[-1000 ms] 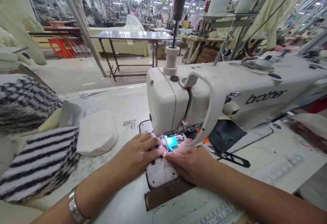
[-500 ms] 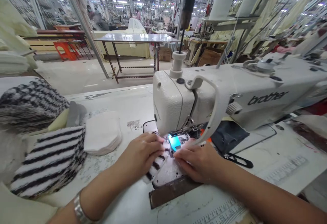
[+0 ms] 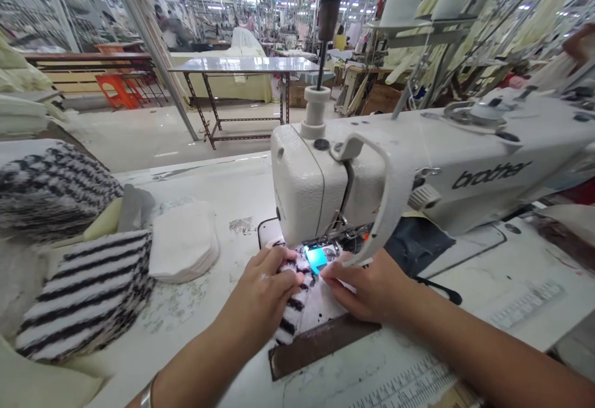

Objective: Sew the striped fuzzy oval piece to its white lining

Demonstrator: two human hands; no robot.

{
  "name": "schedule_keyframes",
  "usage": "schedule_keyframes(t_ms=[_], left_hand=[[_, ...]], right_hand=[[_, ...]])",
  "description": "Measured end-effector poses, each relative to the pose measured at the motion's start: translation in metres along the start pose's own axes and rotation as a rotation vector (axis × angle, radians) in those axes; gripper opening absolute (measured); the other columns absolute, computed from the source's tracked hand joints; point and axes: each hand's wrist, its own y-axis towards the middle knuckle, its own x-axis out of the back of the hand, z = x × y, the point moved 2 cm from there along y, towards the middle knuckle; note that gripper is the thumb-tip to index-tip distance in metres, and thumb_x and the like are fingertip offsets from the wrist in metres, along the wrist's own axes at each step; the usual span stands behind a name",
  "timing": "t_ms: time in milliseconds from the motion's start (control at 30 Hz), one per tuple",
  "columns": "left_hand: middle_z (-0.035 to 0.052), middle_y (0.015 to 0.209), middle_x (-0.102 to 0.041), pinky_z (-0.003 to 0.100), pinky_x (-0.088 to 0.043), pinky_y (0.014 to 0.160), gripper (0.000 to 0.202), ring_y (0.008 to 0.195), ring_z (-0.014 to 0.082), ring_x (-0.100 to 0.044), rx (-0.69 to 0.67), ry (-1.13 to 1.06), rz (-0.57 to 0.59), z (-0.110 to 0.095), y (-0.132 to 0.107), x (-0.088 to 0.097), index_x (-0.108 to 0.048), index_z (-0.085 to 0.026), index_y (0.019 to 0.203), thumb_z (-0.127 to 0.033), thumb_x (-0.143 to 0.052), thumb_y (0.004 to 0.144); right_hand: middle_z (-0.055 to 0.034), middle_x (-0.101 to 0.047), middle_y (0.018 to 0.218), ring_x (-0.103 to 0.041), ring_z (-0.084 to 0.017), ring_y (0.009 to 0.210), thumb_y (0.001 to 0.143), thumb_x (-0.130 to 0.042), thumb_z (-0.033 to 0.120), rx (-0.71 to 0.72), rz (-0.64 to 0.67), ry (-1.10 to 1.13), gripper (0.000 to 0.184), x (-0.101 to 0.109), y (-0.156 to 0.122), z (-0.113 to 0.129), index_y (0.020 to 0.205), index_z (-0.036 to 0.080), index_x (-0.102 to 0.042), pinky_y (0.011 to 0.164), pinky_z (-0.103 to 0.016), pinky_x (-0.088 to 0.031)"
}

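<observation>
Pinching the striped cloth [image 3: 292,309] with both hands [image 3: 264,287] [image 3: 372,287] near the needle [image 3: 325,248]; risking pricked fingertips.

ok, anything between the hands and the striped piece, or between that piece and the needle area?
Nothing visible. The left hand lies directly on the striped fabric piece and the right hand presses beside it. The piece already reaches under the sewing machine head by the lit blue guide; the needle itself is hidden.

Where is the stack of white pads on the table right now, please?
In the head view, the white pads lie left of the sewing machine, beside the striped stack and beyond the left hand.
</observation>
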Motion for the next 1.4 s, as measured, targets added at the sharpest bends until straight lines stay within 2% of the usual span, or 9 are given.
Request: schedule_keyframes(t_ms=[333, 567, 700, 833, 900, 1000, 1100, 1233, 1400], left_hand=[[0.0082, 0.098, -0.05, 0.043, -0.049, 0.078, 0.023, 0.094, 0.0241, -0.05, 0.071, 0.062, -0.033, -0.009, 0.003, -0.003, -0.066, -0.022, 0.094, -0.012, -0.048, 0.085], [0.0107, 0.113, -0.048, 0.048, -0.047, 0.087, 0.031, 0.106, 0.0268, -0.048, 0.148, 0.037, 0.068, -0.021, -0.009, 0.005, -0.059, -0.022, 0.114, -0.017, -0.046, 0.087], [0.01, 0.115, -0.047, 0.045, -0.047, 0.087, 0.023, 0.106, 0.0253, -0.049, 0.203, -0.005, 0.063, -0.029, -0.018, 0.009, -0.061, -0.021, 0.103, -0.018, -0.045, 0.086], [0.0062, 0.111, -0.051, 0.046, -0.041, 0.085, 0.009, 0.103, 0.0265, -0.047, 0.101, 0.04, 0.061, -0.041, -0.021, 0.013, -0.063, -0.022, 0.087, -0.027, -0.058, 0.083], [0.005, 0.103, -0.056, 0.047, -0.037, 0.082, 0.012, 0.096, 0.0266, -0.049, 0.021, 0.106, 0.067, -0.046, -0.021, 0.013, -0.064, -0.023, 0.085, -0.031, -0.065, 0.078], [0.004, 0.088, -0.06, 0.043, -0.035, 0.077, 0.008, 0.083, 0.0222, -0.051, -0.045, 0.164, 0.053, -0.049, -0.019, 0.013, -0.065, -0.02, 0.081, -0.025, -0.058, 0.083], [0.0035, 0.081, -0.059, 0.04, -0.034, 0.074, 0.019, 0.075, 0.0191, -0.049, -0.049, 0.159, -0.002, -0.049, -0.017, 0.013, -0.064, -0.018, 0.076, -0.018, -0.047, 0.087], [0.0045, 0.08, -0.059, 0.037, -0.035, 0.072, 0.019, 0.075, 0.0189, -0.049, -0.049, 0.154, -0.117, -0.049, -0.015, 0.016, -0.063, -0.016, 0.08, -0.017, -0.046, 0.088], [0.0055, 0.079, -0.059, 0.037, -0.035, 0.071, 0.021, 0.074, 0.0191, -0.049, -0.077, 0.173, -0.17, -0.057, -0.016, 0.015, -0.063, -0.015, 0.081, -0.015, -0.044, 0.088]], right_hand=[[-0.0026, -0.065, 0.063, -0.054, -0.016, 0.058, 0.082, -0.047, 0.023, 0.0, -0.032, -0.042, 0.022, -0.002, 0.0, -0.002, 0.072, 0.021, -0.067, 0.063, -0.029, -0.032], [-0.0004, -0.063, 0.062, -0.049, -0.014, 0.053, 0.078, -0.051, 0.018, 0.095, 0.259, 0.077, 0.015, 0.013, -0.005, 0.003, 0.077, 0.019, -0.066, 0.056, -0.028, -0.025], [0.0018, -0.063, 0.063, -0.05, -0.014, 0.057, 0.081, -0.049, 0.017, 0.208, 0.349, 0.148, 0.015, 0.013, -0.019, 0.014, 0.082, 0.02, -0.064, 0.059, -0.029, -0.025], [0.0026, -0.061, 0.063, -0.047, -0.013, 0.055, 0.084, -0.046, 0.018, 0.239, 0.253, 0.122, 0.015, 0.007, -0.025, 0.021, 0.085, 0.019, -0.062, 0.058, -0.029, -0.023], [0.0025, -0.06, 0.06, -0.047, -0.013, 0.054, 0.085, -0.045, 0.019, 0.247, 0.199, 0.078, 0.015, 0.004, -0.023, 0.022, 0.08, 0.018, -0.06, 0.058, -0.029, -0.022], [0.0025, -0.058, 0.058, -0.046, -0.012, 0.053, 0.085, -0.045, 0.02, 0.268, 0.158, 0.022, 0.018, -0.001, -0.017, 0.023, 0.072, 0.017, -0.057, 0.057, -0.029, -0.021], [0.002, -0.057, 0.055, -0.044, -0.011, 0.05, 0.083, -0.046, 0.02, 0.27, 0.134, 0.006, 0.02, -0.008, -0.014, 0.025, 0.065, 0.017, -0.054, 0.057, -0.028, -0.022], [0.003, -0.054, 0.05, -0.043, -0.01, 0.046, 0.077, -0.045, 0.016, 0.183, -0.03, 0.161, 0.016, -0.01, -0.013, 0.026, 0.065, 0.017, -0.056, 0.054, -0.026, -0.026], [0.0026, -0.056, 0.053, -0.047, -0.011, 0.048, 0.082, -0.042, 0.018, 0.127, -0.144, 0.271, 0.019, -0.006, -0.013, 0.025, 0.069, 0.017, -0.056, 0.054, -0.025, -0.03]])
